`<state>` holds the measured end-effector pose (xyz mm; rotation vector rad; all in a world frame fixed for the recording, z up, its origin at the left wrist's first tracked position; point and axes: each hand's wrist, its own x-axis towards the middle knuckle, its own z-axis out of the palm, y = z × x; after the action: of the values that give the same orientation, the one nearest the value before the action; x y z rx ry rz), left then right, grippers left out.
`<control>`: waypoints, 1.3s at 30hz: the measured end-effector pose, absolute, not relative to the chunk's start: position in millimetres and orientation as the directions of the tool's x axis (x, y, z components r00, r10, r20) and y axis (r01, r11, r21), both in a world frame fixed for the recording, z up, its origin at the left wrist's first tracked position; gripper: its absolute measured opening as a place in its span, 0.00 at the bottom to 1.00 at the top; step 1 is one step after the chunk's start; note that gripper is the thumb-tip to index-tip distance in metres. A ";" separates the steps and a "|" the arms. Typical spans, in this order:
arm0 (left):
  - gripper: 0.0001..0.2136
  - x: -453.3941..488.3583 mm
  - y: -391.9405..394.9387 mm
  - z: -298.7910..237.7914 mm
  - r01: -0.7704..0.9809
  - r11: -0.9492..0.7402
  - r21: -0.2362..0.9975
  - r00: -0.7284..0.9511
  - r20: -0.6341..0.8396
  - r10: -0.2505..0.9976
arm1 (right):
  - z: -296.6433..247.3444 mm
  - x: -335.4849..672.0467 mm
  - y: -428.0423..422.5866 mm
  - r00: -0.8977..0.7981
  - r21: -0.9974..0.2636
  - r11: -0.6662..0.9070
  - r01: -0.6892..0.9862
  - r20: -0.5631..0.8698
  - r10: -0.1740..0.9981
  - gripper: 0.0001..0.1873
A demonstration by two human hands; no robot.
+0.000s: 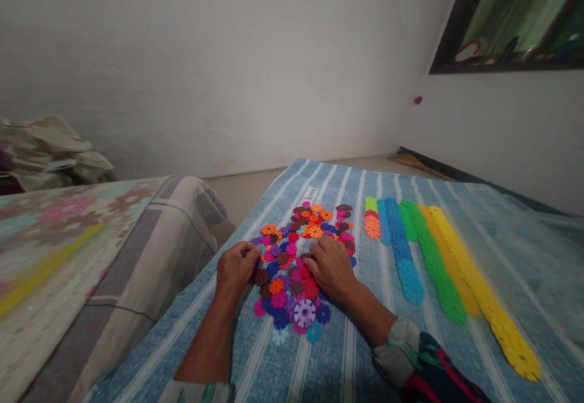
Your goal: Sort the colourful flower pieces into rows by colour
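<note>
A pile of mixed flat plastic flower discs (pixel 298 251) in orange, pink, purple, blue and brown lies on a blue striped cloth (pixel 365 342). My left hand (pixel 236 267) rests at the pile's left edge, fingers curled and pinched over some discs. Over the pile's right side lies my right hand (pixel 331 266), palm down with fingers bent onto the discs. What either hand holds is hidden. To the right lie sorted rows of discs: a short orange and red stack (pixel 372 225), a blue row (pixel 401 251), a green row (pixel 431 257) and a long yellow row (pixel 483 296).
A folded grey and floral blanket (pixel 114 257) lies to the left of the cloth. Crumpled fabric (pixel 50 150) sits at far left by the white wall. A dark-framed picture (pixel 515 19) hangs on the right wall. Bare floor (pixel 255 187) shows beyond the cloth.
</note>
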<state>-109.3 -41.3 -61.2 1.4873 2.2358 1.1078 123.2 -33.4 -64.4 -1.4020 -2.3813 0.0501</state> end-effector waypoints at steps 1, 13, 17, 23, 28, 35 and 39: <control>0.11 -109.1 -41.3 -60.5 0.690 0.197 0.696 -0.454 0.204 0.867 | -64.8 124.9 -32.7 -0.375 -0.211 0.445 0.871 0.301 0.877 0.16; 0.11 -110.8 -39.8 -61.8 0.695 0.199 0.691 -0.441 0.191 0.877 | -67.3 126.5 -37.1 -0.404 -0.252 0.490 0.834 0.325 0.855 0.15; 0.11 -110.2 -39.5 -61.5 0.685 0.202 0.700 -0.449 0.186 0.874 | -68.4 131.3 -38.2 -0.320 -0.258 0.402 0.879 0.307 0.896 0.17; 0.11 -109.7 -40.4 -60.7 0.697 0.188 0.692 -0.441 0.206 0.874 | -72.6 119.1 -50.4 -0.475 -0.277 0.558 0.783 0.314 0.822 0.13; 0.11 -109.1 -41.9 -60.2 0.690 0.181 0.700 -0.435 0.202 0.877 | -72.1 112.8 -60.7 -0.528 -0.271 0.618 0.738 0.339 0.779 0.12; 0.11 -107.2 -41.3 -58.0 0.684 0.197 0.703 -0.450 0.193 0.872 | -56.9 143.8 -37.4 -0.419 -0.269 0.507 0.819 0.324 0.848 0.10; 0.11 -106.6 -39.9 -59.5 0.671 0.205 0.712 -0.455 0.178 0.872 | -50.4 176.5 -14.5 -0.216 -0.267 0.284 0.921 0.254 0.943 0.09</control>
<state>-106.6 -39.9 -59.5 1.4633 2.2180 1.0962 176.5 -14.5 -50.4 -1.6842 -2.1957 0.0819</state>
